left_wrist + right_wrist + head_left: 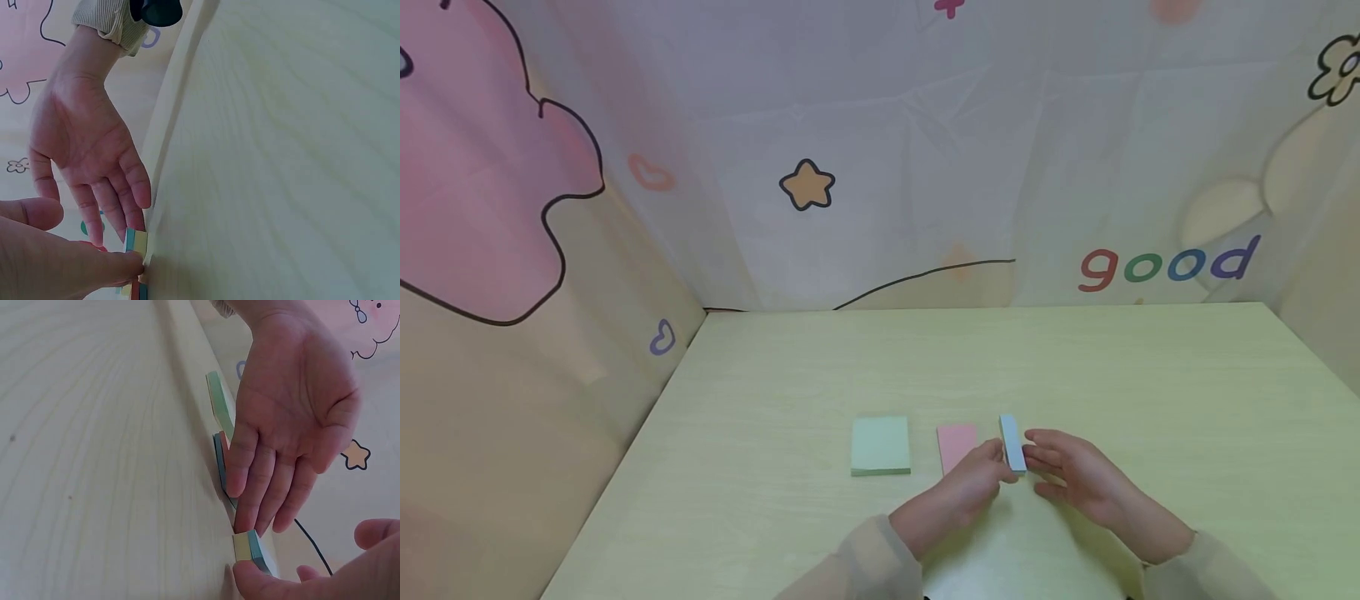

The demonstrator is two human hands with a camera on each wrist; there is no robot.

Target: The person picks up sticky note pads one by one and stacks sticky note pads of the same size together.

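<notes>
A slim blue sticky-note pad (1012, 443) lies on the table between the two hands, with a pale yellow layer (140, 242) along its side. At its left side is my left hand (972, 485), fingers mostly straight, fingertips right at the pad. On the opposite side my right hand (1078, 479) faces it with extended fingers, fingertips close to its right edge. A pink sticky-note pad (957, 444), partly covered by the left hand, lies just left of the blue one. Further left is a square green sticky-note pad (880, 446).
All the pads rest on a pale wooden table (737, 500). A printed cloth (880, 167) with a star and the word "good" rises behind the far edge, and similar cloth covers the left and right sides.
</notes>
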